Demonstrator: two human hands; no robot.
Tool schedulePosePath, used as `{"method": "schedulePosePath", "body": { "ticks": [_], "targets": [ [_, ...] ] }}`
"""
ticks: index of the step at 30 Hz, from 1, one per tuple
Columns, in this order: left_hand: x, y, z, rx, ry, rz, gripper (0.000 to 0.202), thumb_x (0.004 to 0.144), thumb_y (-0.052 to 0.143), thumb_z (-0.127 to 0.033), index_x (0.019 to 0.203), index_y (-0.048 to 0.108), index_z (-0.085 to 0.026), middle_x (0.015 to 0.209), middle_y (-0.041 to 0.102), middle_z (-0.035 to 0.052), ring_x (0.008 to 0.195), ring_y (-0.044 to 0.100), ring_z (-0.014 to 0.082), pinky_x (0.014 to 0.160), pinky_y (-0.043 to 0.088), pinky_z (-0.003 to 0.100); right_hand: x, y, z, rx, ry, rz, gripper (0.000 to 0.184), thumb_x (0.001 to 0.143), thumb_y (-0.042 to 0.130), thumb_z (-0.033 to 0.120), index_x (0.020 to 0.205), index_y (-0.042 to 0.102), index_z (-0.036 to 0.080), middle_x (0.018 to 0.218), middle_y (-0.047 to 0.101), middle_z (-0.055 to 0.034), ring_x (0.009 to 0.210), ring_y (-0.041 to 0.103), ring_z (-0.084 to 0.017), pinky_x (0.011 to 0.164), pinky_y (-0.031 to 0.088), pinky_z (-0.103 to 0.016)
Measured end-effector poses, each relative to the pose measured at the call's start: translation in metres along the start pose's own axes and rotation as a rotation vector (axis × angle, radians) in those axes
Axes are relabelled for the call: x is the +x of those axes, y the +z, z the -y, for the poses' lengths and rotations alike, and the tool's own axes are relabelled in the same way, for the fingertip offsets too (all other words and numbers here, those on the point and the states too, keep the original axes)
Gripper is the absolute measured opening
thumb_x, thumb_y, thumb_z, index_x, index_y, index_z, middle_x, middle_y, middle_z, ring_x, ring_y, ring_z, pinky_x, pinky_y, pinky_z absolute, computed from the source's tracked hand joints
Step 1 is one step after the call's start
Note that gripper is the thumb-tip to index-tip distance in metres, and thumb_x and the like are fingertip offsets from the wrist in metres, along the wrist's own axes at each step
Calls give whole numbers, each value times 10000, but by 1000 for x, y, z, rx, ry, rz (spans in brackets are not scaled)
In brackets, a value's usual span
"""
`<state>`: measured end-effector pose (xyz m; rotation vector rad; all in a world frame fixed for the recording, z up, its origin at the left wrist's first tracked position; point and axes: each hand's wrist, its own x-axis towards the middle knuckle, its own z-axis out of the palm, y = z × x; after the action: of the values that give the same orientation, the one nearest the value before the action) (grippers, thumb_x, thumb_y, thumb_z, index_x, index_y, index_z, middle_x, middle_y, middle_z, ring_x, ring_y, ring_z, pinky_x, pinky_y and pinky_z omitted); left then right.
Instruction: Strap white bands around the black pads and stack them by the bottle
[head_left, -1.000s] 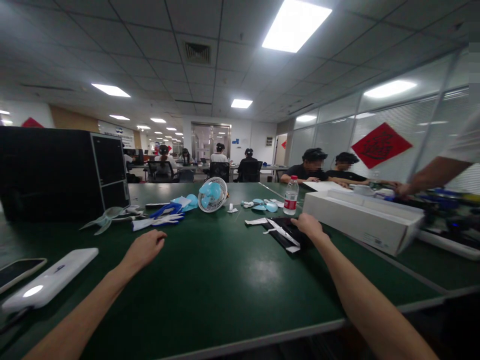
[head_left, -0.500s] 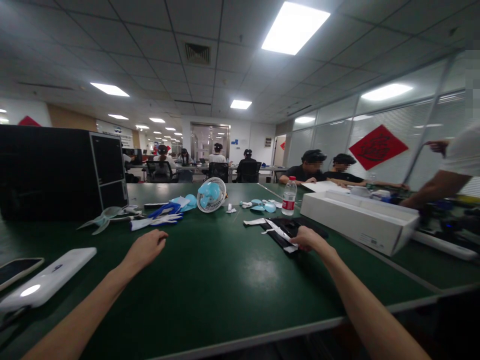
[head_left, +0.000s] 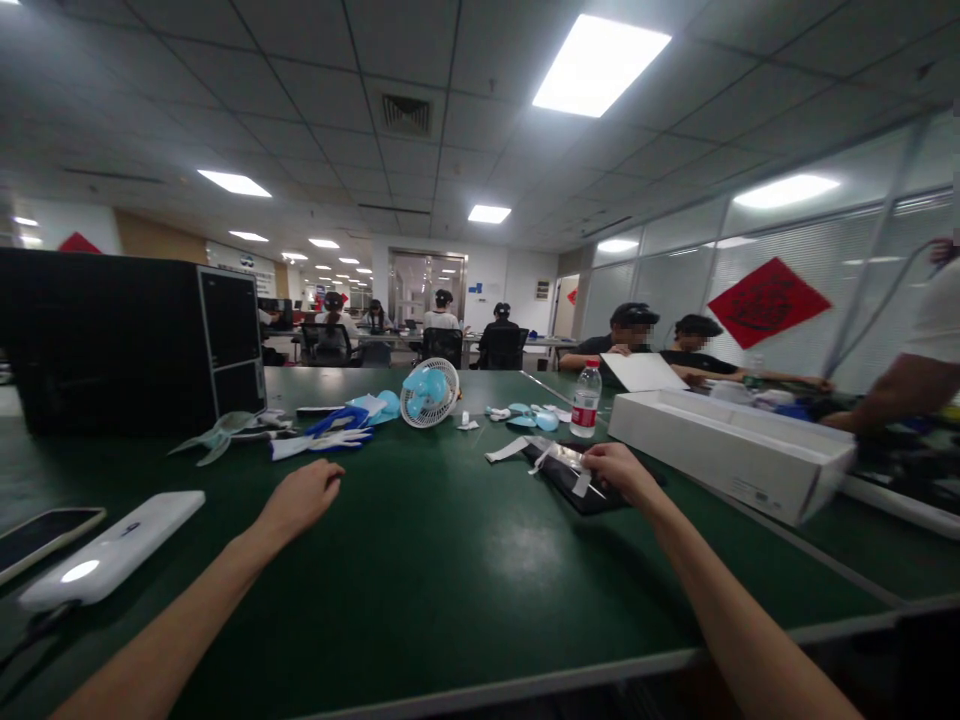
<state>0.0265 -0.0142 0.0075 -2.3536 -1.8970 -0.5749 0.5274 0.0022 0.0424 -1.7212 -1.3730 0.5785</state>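
Note:
My right hand (head_left: 619, 472) pinches a white strip (head_left: 581, 483) at a flat black item (head_left: 600, 495) on the table; its exact kind is unclear. More white strips (head_left: 508, 450) lie at the item's left end. My left hand (head_left: 304, 495) rests over the green table, fingers curled in and nothing seen in them. Beyond it are white and blue work gloves (head_left: 330, 435). A small fan (head_left: 430, 392) with light blue blades and a white grille lies tilted behind them. Loose light blue fan blades (head_left: 534, 415) lie near a red-capped bottle (head_left: 585, 400).
A long white open box (head_left: 720, 455) stands on the right. A big black computer case (head_left: 135, 345) fills the back left. A white device (head_left: 120, 550) with a cable and a phone (head_left: 45, 540) lie at the near left. Co-workers sit across the table; a person's arm (head_left: 892, 395) reaches in at the right.
My right hand has risen slightly, and the white strip's end now hangs from its fingers. A co-worker has tilted a white sheet upright. My left hand hardly differs.

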Motion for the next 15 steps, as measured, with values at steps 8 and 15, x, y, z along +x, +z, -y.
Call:
{"method": "schedulePosePath", "body": {
  "ticks": [8,15],
  "targets": [
    [0,2,2,-18,-13,22,416,847,357,-347,1110,623,-166,1095,642,88,988,603,218,861,466,335,-2,5,27,-49,-271,-62,106,702,553,221,663,602,136,471,500,26,405,441,-94,397,316,-202],
    [3,7,4,-36,-13,22,416,855,354,-360,1118,615,-171,1092,638,91,984,603,219,865,467,346,33,40,68,-589,-481,-344,182,815,495,217,874,650,141,847,684,-92,793,616,-181,684,412,-238]
  ]
}}
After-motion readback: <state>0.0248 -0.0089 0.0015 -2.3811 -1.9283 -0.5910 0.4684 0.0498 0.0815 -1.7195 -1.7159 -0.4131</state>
